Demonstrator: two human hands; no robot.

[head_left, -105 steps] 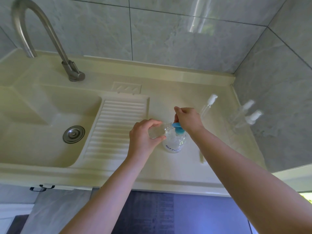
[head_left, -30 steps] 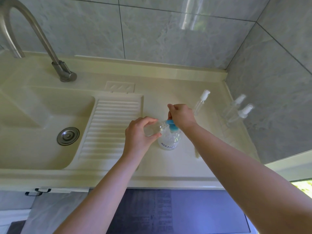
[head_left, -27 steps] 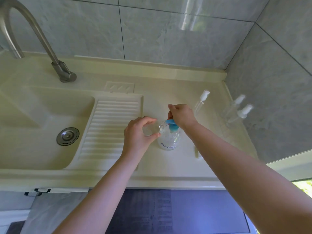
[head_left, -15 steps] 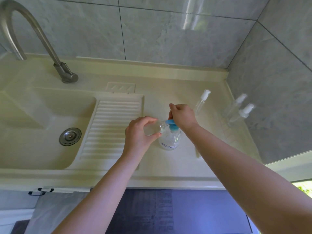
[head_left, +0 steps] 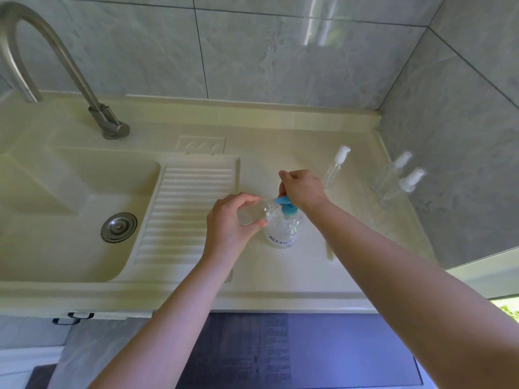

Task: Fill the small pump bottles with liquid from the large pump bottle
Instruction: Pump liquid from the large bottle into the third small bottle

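two bare hands meet over the cream moulded countertop [head_left: 295, 273] in my one head view. my left hand [head_left: 230, 220] has its fingers and thumb curled round a small clear plastic bottle with no cap [head_left: 252, 214], held tilted so its open neck points right and sits right against the blue spout. my right hand [head_left: 302, 188] is on top of the blue pump head [head_left: 285, 206] of the large clear pump bottle with blue print low on its side [head_left: 282, 230]; the fingers are curled down over the head, but i cannot tell how firmly they press. the large bottle stands upright on the counter, just right of the ribbed draining board [head_left: 182, 211], with the small bottle's neck touching or nearly touching its nozzle.

farther back and to the right, a slim clear bottle with a white pump top [head_left: 335, 167] stands just beyond my right hand. well to the right of that, close to the grey tiled side wall [head_left: 463, 136], i see two more clear bottles with white pump tops [head_left: 398, 178], side by side.

at the far left the brushed steel gooseneck tap [head_left: 84, 85] rises from the counter's back ledge, and the cream basin [head_left: 70, 214] below it has a round metal drain [head_left: 119, 227]. a blue-grey mat [head_left: 280, 355] lies on the floor at the near edge.
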